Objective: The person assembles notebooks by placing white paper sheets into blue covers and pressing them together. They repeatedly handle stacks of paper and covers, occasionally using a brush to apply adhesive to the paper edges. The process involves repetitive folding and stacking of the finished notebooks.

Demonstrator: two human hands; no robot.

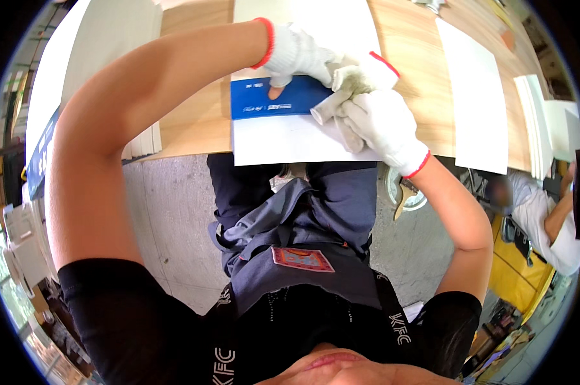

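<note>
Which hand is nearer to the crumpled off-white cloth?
Right. The right hand grips the crumpled off-white cloth; the left hand presses the blue card strip just beside it.

Crumpled cloth [341, 106] on blue-white sheet [283, 122]

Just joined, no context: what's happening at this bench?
A person in white gloves works on a white sheet with a blue band at the edge of a wooden table. The left hand presses the band down; the right hand holds a cloth bunched against the band's right end. More white sheets lie to the right.
</note>
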